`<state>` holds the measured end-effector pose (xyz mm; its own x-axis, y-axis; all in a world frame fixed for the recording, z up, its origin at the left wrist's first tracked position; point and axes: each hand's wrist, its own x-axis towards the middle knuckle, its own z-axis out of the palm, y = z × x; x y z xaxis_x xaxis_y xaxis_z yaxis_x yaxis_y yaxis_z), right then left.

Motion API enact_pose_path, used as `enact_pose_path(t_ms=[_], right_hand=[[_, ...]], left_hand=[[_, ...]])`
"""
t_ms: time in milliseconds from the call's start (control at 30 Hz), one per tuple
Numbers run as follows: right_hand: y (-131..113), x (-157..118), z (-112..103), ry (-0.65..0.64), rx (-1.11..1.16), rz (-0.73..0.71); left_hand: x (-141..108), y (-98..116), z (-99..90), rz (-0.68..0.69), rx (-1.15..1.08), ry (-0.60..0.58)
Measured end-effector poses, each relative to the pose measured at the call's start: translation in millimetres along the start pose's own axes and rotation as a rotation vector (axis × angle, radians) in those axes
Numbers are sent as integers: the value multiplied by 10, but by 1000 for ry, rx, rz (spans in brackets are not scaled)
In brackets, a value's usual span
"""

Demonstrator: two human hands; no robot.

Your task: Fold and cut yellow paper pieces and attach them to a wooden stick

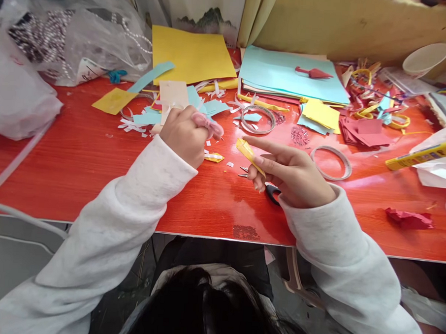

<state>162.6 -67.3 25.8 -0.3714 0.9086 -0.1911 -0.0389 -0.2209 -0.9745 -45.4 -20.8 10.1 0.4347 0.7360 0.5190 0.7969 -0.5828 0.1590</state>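
My right hand (287, 170) pinches a folded strip of yellow paper (250, 154) between thumb and fingers, above the red table. To its left, my left hand (183, 135) is closed with the knuckles up. A fuzzy pink piece (208, 125) sits at its fingers; whether it is worn or held I cannot tell, and the fingertips are hidden. Between the hands, a small folded yellow paper piece (214, 158) lies on the table. Scissors (272, 193) with black handles lie partly hidden under my right hand.
Tape rolls (331, 163) lie on the red table (206, 205) among paper scraps. Behind are yellow sheets (193, 57) and blue sheets (271, 70) bearing a folded red paper piece (314, 73). Plastic bags (23, 79) fill the left; a yellow tube (423, 153) and crumpled red paper (409, 219) lie right.
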Motion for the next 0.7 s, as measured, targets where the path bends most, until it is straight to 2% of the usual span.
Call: enact_pose_path(t_ms=[67,167,233,333,367,400,500,600,700], right_hand=[[-4,-3,-12,-11,36,11],[-6,1,-41,-15,69,15],[-6,9,-63,-19,81,11],[-4,24,-90,-61,110,18],[-4,28,-96,-84,124,23],[-4,32,-100,-114,137,34],[-9,38,-102,-186,139,54],[-14,37,-94,-179,90,31],[-25,30,-86,-169,90,37]], left_hand=[[-15,75,-63,78,-33,175],[-60,182,-119,244,-63,372],[-84,214,-97,194,-92,344],[-98,227,-37,62,-122,155],[-99,235,-34,36,-119,125],[-100,247,-45,23,-114,138],[-104,291,-149,64,-110,297],[-105,314,-235,97,-110,312],[-100,332,-204,118,-66,357]])
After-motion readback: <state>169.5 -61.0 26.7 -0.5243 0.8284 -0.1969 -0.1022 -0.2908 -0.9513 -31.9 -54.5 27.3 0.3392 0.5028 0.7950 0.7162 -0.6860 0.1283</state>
